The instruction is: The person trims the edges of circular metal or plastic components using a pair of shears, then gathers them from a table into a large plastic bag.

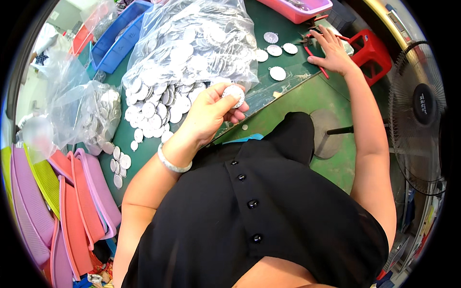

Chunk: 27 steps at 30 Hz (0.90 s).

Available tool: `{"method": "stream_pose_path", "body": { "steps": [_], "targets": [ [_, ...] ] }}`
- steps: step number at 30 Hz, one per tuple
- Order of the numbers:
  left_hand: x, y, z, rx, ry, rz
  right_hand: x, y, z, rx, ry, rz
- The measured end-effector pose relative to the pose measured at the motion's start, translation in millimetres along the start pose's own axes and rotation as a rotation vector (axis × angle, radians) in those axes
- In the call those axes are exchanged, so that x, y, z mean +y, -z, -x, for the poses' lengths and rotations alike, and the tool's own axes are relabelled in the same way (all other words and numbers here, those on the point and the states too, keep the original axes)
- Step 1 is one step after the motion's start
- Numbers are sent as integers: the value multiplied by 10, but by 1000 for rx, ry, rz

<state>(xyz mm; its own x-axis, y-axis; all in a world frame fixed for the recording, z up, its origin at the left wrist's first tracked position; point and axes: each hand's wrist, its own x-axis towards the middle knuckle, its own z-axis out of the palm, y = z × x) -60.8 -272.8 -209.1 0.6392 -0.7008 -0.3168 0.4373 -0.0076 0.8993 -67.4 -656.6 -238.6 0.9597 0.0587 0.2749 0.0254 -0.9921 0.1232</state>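
Observation:
My left hand (pixel 207 108) pinches a round silver pendant (pixel 234 94) between thumb and fingers, above the table's near edge. Beside it a big clear plastic bag (pixel 201 43) spills out many flat silver discs (pixel 156 108), some with a small loop. Over at the table's right end, my right hand (pixel 334 55) is stretched out with its fingers spread. It is over a pair of red-handled pliers (pixel 306 42), partly covering them; whether it touches them I cannot tell. Several loose pendants (pixel 277 73) lie to the left of the pliers.
A pink bin (pixel 297 12) and a blue bin (pixel 115 38) stand at the back. Left are a second bag of discs (pixel 98 113) and stacked coloured baskets (pixel 72 206). A red stool (pixel 372 55) and a black fan (pixel 418 108) stand on the right.

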Motion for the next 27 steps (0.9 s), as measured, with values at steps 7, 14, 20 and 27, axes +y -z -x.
{"method": "stream_pose_path", "body": {
  "steps": [7, 14, 20, 27],
  "targets": [
    [3, -39, 1, 10, 0, -1, -40, 10, -70, -33, -5, 12],
    [-34, -57, 18, 50, -91, -121, -302, -3, 127, 94, -51, 47],
    [-46, -71, 27, 53, -93, -152, -394, 41, 302, 100, -246, -73],
    [-79, -65, 93, 17, -103, -150, -1008, 715, 689, -19, -225, -903]
  ]
}}
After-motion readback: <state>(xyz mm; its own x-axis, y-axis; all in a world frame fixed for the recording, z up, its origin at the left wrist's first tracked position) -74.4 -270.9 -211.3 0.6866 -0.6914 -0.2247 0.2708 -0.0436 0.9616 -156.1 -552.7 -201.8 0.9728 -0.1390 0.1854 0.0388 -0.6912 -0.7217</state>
